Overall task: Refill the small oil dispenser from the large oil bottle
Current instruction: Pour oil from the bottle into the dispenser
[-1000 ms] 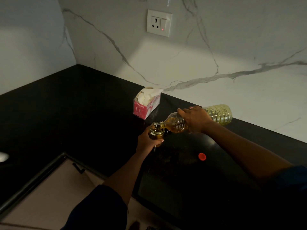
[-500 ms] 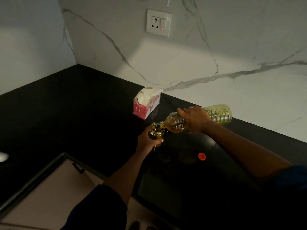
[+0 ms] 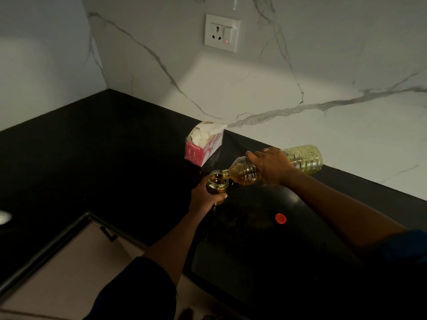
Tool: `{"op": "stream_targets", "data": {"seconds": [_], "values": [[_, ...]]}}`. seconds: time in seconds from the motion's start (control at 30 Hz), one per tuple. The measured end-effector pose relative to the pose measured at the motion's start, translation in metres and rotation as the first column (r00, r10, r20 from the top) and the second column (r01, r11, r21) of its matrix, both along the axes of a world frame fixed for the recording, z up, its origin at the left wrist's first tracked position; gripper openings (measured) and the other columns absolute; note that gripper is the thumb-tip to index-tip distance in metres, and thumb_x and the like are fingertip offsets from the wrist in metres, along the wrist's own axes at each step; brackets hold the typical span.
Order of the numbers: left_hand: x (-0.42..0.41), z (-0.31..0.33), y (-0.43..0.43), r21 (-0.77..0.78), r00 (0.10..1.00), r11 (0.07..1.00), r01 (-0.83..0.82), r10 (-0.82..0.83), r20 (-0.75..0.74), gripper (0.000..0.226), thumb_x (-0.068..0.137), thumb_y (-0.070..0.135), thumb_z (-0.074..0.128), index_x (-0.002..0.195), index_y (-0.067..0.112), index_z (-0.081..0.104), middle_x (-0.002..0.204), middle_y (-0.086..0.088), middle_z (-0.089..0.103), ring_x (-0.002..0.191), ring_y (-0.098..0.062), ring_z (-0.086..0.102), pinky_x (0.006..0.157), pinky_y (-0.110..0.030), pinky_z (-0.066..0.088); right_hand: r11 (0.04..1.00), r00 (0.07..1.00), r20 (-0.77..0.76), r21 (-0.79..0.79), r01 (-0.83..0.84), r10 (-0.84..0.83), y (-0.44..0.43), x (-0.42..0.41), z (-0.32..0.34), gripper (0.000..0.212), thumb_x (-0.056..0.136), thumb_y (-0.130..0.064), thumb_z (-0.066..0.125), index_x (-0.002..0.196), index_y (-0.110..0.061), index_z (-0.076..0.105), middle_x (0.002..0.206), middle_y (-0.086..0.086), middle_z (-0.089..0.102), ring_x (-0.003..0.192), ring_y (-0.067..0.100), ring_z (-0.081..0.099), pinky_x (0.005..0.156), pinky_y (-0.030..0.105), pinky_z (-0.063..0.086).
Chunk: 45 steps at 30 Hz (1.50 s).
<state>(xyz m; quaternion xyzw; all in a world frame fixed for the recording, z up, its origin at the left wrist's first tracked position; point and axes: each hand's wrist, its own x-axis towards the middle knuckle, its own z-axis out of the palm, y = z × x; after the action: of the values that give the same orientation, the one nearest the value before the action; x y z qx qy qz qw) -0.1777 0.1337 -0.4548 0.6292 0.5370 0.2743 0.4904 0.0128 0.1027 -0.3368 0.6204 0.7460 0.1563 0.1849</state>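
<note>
The small round glass oil dispenser [image 3: 217, 183] stands open at the top, above the black stone counter [image 3: 92, 162], with dark golden oil already inside it. The left hand [image 3: 205, 199] grips it around the lower body, fingers curled around the glass. Just to its right, the large clear plastic oil bottle [image 3: 277, 164] lies almost horizontal in the air, its mouth touching the rim of the dispenser, and the yellow oil is collected in the neck part. The right hand [image 3: 271, 166] holds this bottle from above around its middle, fingers wrapped over it. A small red round cap [image 3: 280, 218] lies on the counter in front of the bottle, apart from both hands. Behind the dispenser, near the wall, stands a pink cardboard tissue box [image 3: 203, 144] with white tissue coming out. On the white marble wall [image 3: 300, 65] there is a white power socket [image 3: 221, 33] with a small red light.
</note>
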Motion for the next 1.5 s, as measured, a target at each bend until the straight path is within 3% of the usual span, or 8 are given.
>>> {"op": "stream_targets", "data": {"seconds": [1.5], "values": [[0.0006,0.0057,-0.003,-0.036,1.0,0.999,-0.01,0.01,0.008,0.072,0.069,0.015,0.079,0.132,0.019,0.045,0.129,-0.002,0.055,0.123,-0.019,0.048,0.09,-0.023,0.035,1.0,1.0,-0.019,0.014,-0.008,0.008,0.0004,-0.0003,0.0006,0.093,0.069,-0.042,0.075,0.141,-0.015,0.022,0.128,0.007,0.052,0.116,0.025,0.052,0.096,0.038,0.041]]}}
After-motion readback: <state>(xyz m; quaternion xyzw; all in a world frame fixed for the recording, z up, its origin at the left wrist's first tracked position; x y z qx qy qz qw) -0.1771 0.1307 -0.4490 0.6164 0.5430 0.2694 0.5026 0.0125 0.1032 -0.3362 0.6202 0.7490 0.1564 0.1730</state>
